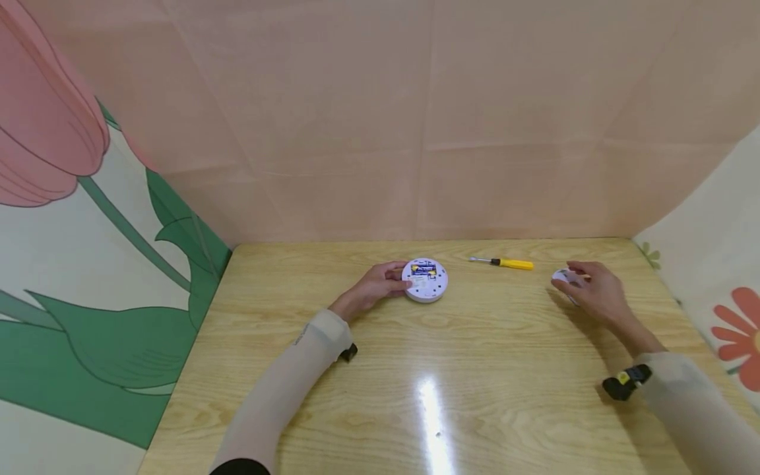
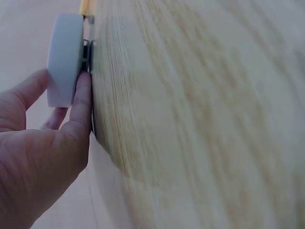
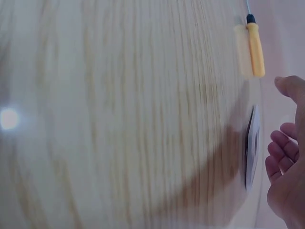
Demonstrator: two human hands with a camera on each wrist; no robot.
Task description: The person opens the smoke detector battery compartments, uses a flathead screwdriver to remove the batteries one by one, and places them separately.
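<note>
— Left hand? Gripping round white device, mid-table, battery side up.
— Right hand? Loosely curled over thin white cover, lying flat. Screwdriver between, lengthwise left-right, tip leftward.

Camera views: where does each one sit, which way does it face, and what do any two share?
Head: worn above, looks down at table, round device, both hands and sleeves.
Left wrist: low beside left hand, which touches the device.
Right wrist: low beside right hand, flat white disc; shares the yellow screwdriver with head.
</note>
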